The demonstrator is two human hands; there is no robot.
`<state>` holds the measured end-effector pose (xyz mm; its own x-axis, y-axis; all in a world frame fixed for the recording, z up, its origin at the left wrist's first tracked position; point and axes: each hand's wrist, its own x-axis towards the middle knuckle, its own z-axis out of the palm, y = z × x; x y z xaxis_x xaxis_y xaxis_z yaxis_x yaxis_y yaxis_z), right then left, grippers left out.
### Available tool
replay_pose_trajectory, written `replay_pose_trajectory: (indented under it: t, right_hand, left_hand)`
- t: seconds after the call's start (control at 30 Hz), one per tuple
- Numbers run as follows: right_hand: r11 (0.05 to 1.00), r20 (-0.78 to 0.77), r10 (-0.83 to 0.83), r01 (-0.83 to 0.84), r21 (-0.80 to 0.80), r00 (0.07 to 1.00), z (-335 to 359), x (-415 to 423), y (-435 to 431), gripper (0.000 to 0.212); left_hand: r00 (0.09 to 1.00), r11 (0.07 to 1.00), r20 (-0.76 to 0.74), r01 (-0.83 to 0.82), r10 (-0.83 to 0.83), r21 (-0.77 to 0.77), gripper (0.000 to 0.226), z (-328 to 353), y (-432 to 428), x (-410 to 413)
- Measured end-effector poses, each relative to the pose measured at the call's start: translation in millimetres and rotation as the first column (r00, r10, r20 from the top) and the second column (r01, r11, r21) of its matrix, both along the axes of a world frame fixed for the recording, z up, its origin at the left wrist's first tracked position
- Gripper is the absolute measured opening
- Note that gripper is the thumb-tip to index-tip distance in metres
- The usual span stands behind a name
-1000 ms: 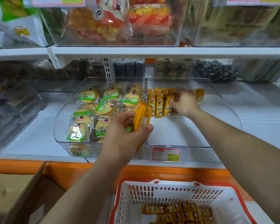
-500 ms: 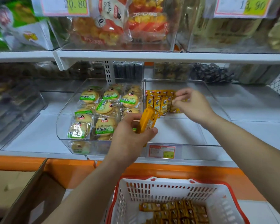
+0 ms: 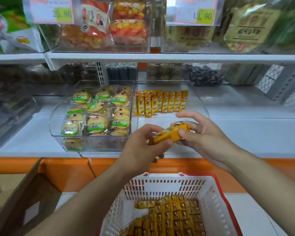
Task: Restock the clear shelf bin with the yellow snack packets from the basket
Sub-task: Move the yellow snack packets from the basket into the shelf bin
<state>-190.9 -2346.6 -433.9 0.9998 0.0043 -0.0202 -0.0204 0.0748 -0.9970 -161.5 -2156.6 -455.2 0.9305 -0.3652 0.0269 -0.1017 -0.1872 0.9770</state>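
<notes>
A small stack of yellow snack packets point(image 3: 169, 133) hangs in front of the clear shelf bin point(image 3: 198, 97). My left hand point(image 3: 141, 150) grips its left end, and my right hand point(image 3: 203, 135) pinches its right end between thumb and fingers. Inside the bin, a row of several yellow packets point(image 3: 162, 103) stands along the back. Below, the white basket with a red rim point(image 3: 216, 201) holds several more yellow packets point(image 3: 170, 217).
A neighbouring clear bin point(image 3: 58, 116) on the left is full of round cakes in green-labelled wrappers. The white upper shelf point(image 3: 160, 57) with stocked bins overhangs. A cardboard box point(image 3: 24, 201) stands at lower left, an orange ledge point(image 3: 66, 167) runs below the shelf.
My right hand has left the row at the back of the bin and come down to the packets in my left hand. Both hands now hold them, lower and closer to me.
</notes>
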Motion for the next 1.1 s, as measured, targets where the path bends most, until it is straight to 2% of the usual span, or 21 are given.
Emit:
replay_pose_trajectory:
  t: [0.07,0.23,0.43,0.5,0.57,0.63,0.7,0.8,0.9,0.97,1.1]
  right_hand:
    - [0.999,0.017,0.014,-0.015,0.031,1.000,0.0,-4.3,-5.6,0.040]
    - [0.999,0.011,-0.009,0.008,0.039,1.000,1.5,-10.1,-11.6,0.043]
    - [0.997,-0.013,-0.042,0.043,0.069,0.999,1.5,-5.7,-10.2,0.032]
    - [1.000,-0.030,0.016,-0.015,0.027,0.999,2.4,-4.2,-10.0,0.022]
    - [0.996,-0.051,0.090,-0.091,-0.025,0.995,0.9,-2.7,-5.8,0.015]
    - [0.985,-0.037,0.087,-0.092,-0.146,0.995,-2.2,-1.0,0.6,0.020]
    - [0.955,-0.007,0.056,-0.055,-0.293,0.998,-5.2,2.1,5.5,0.031]
    - [0.904,-0.016,0.181,-0.173,-0.392,0.983,-0.3,11.5,7.1,0.052]
    - [0.883,-0.042,0.269,-0.264,-0.387,0.962,6.2,27.4,5.5,0.052]
    - [0.893,-0.046,0.219,-0.219,-0.393,0.975,5.7,44.7,5.3,0.045]
    - [0.884,0.023,0.012,0.000,-0.468,1.000,-5.8,98.4,-2.9,0.043]
  left_hand:
    - [0.999,0.999,-0.036,0.000,-0.001,-0.037,0.022,0.8,1.3,-1.4]
    - [1.000,0.999,-0.013,0.021,-0.022,-0.035,0.023,-1.0,2.6,-4.2]
    - [0.999,0.994,-0.049,0.008,-0.014,-0.111,0.037,0.0,2.5,-3.9]
    - [0.999,0.990,-0.040,-0.033,0.028,-0.137,0.042,2.3,5.0,-0.7]
    - [0.995,0.976,-0.092,-0.058,0.039,-0.209,0.044,2.7,6.4,3.1]
    - [0.985,0.953,-0.166,-0.089,0.042,-0.290,0.043,2.6,4.0,4.2]
    - [0.985,0.948,-0.164,-0.098,0.049,-0.302,0.041,2.3,0.9,4.8]
    - [0.998,0.979,-0.042,-0.061,0.054,-0.193,0.037,5.4,3.1,11.2]
    - [0.986,0.994,0.139,-0.101,0.095,0.038,0.039,9.2,11.1,25.3]
    - [0.974,0.984,0.179,-0.156,0.139,0.085,0.038,10.2,17.7,35.9]
    - [0.914,0.920,0.331,-0.319,0.235,0.228,0.044,3.2,32.5,57.9]
